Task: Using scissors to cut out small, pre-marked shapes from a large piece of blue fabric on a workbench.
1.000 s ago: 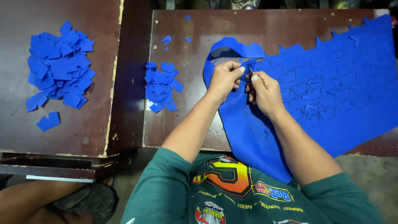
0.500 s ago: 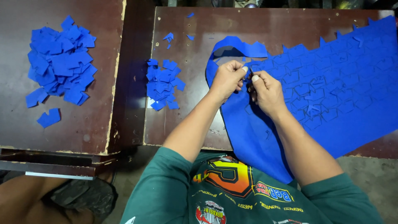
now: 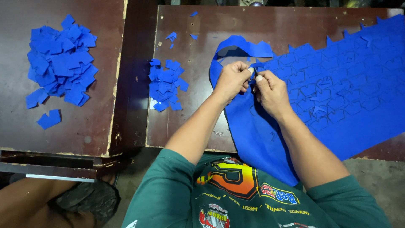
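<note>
A large blue sheet (image 3: 337,93) scored into many small die-cut shapes lies across the dark brown table (image 3: 198,122) and drapes over its near edge. My left hand (image 3: 231,79) and my right hand (image 3: 270,90) meet at the sheet's left part, thumbs and forefingers pinching the blue material close together. A curled, emptied strip of the sheet (image 3: 240,45) arcs just beyond my fingers. Left of my left hand sits a small pile of blue cut-out pieces (image 3: 166,84).
A second dark table (image 3: 93,126) on the left carries a bigger heap of blue pieces (image 3: 61,63) and a single loose piece (image 3: 49,119). A gap separates the two tables. A few blue scraps (image 3: 172,37) lie near the far edge.
My hands stay pinched on the sheet at nearly the same spot, shifting only slightly. The curled strip beyond my fingers has lifted and changed shape a little.
</note>
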